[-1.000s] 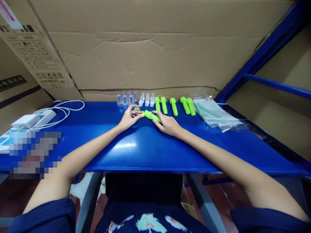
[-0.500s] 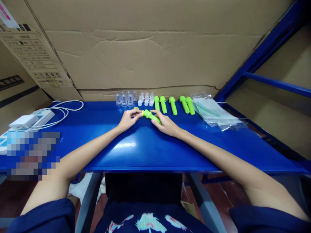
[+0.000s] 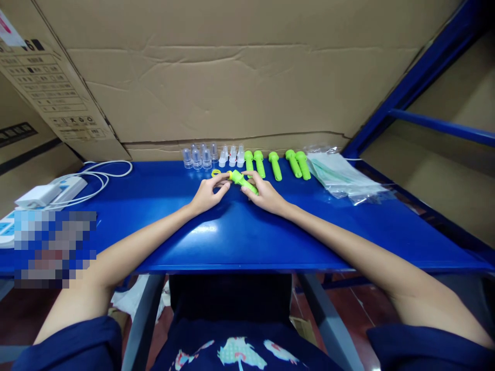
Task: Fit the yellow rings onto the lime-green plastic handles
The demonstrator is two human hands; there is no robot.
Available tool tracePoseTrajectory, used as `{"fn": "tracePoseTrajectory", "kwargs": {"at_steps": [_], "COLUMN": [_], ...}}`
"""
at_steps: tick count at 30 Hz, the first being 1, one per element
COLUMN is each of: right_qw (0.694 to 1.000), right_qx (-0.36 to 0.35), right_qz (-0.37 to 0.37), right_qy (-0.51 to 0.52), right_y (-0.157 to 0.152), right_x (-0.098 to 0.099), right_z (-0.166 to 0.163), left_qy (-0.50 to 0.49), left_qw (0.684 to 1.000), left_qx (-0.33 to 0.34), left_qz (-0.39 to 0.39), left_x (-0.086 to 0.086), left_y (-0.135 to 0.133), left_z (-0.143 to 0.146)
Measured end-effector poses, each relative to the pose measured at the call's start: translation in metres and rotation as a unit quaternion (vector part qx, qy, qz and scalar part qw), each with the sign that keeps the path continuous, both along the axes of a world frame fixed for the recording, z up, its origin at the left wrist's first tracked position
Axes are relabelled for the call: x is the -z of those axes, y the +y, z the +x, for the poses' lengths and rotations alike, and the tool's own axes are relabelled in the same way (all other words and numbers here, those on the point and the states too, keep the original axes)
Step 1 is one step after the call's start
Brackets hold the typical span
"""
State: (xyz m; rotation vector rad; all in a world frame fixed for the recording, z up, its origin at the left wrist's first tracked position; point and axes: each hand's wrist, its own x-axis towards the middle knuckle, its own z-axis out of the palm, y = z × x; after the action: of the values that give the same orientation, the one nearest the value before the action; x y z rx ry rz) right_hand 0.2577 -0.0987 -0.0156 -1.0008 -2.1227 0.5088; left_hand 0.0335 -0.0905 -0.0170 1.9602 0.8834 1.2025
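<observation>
Lining the tabletop's (image 3: 240,242) back edge, clear cups (image 3: 197,158), green tubes (image 3: 276,167), right hand (image 3: 267,196) pinching flared lime tube (image 3: 247,185), left hand (image 3: 209,194) spread, touching yellow ring (image 3: 231,175)

Blue table (image 3: 247,242): clear caps (image 3: 197,159), white pieces (image 3: 232,157), green tubes (image 3: 276,167) along back; yellow ring (image 3: 216,171) in front; plastic packet (image 3: 342,175), power strip (image 3: 72,183).

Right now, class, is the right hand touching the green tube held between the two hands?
Touching. The head view shows the right hand gripping the green tube, whose lower end lies between thumb and fingers.
</observation>
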Motion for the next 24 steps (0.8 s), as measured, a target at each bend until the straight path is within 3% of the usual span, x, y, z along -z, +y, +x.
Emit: {"fn": "tracePoseTrajectory", "kwargs": {"at_steps": [7,15,24], "right_qw": [0.996,0.998,0.999], "right_qx": [0.001,0.020,-0.025], "right_qz": [-0.044,-0.020,-0.037], "right_qy": [0.081,0.048,0.007], "right_y": [-0.005,-0.004,0.000], "right_x": [0.001,0.001,-0.005], "right_z": [-0.008,-0.018,-0.016], "left_qy": [0.037,-0.112,-0.157], "left_qw": [0.998,0.990,0.984], "left_qx": [-0.011,0.027,-0.025], "left_qz": [0.042,-0.077,-0.076], "left_x": [0.002,0.001,0.010], "left_y": [-0.004,-0.002,0.020], "left_z": [0.013,0.030,0.027]}}
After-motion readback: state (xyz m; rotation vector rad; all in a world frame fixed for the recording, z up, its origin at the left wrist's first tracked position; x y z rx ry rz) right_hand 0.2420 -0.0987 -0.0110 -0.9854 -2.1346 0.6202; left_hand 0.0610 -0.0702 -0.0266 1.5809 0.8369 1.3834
